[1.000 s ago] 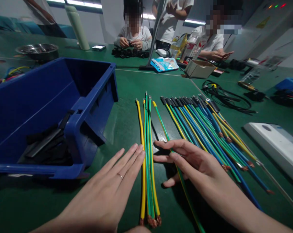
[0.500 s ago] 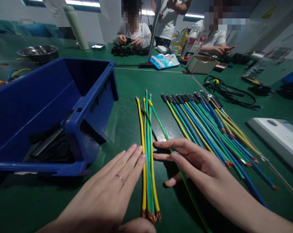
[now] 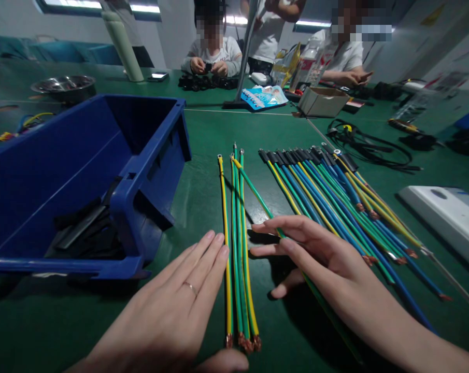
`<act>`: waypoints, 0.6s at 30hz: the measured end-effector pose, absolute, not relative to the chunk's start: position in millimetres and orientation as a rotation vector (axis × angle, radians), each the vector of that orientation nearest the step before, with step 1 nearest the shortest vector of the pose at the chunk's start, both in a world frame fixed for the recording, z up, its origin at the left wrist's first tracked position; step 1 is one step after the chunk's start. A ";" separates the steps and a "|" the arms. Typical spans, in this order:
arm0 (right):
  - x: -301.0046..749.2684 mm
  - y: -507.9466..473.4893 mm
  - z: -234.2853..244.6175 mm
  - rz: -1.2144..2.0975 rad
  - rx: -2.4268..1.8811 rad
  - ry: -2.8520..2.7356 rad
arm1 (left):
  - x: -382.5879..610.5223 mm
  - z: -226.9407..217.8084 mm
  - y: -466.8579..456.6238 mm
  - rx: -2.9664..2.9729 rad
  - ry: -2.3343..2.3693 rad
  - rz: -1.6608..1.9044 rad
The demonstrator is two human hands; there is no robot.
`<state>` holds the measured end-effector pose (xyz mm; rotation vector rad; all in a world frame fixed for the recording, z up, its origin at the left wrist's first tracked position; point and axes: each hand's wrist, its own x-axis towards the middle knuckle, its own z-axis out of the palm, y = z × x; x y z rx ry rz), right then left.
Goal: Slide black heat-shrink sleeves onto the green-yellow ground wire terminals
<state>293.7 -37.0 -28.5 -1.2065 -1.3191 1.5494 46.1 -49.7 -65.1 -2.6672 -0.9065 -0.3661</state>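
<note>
The left hand [image 3: 180, 305] lies flat, palm down, on the green worktop [image 3: 203, 197] near its near edge. Its fingers [image 3: 213, 254] are straight, close together and grip nothing. Their outer side touches the left flank of a small bundle of yellow-green wires [image 3: 237, 248]. This bundle runs from the near edge toward the middle of the worktop, with bare copper ends nearest the person and small terminals at the far end.

The right hand [image 3: 315, 259] is on the other side of the bundle. Its fingers [image 3: 281, 230] are extended and slightly spread, pointing left toward the bundle, with the tips just beside it. A single yellow-green wire [image 3: 253, 191] passes under these fingers and slants away to the upper left until its far end meets the far end of the bundle. Whether the thumb below pinches this wire cannot be told.

A wider row of blue and yellow-green wires [image 3: 327, 202], with black sleeves at the far ends, lies to the right of the right hand. A blue bin [image 3: 148, 155] holding black strips [image 3: 82, 228] stands at the left of the worktop. A white box [image 3: 448, 223] lies near the right edge. Other people sit at the far edge.
</note>
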 end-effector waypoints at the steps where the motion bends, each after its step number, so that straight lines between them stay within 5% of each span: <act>1: 293.9 -36.4 -28.9 1.543 -1.194 -1.304 | 46.1 -64.1 -49.6 -2.664 -0.904 -0.343; 18: 303.8 -32.6 -17.5 1.362 -1.231 -0.991 | 43.7 -69.7 -42.8 -2.760 -0.844 -0.483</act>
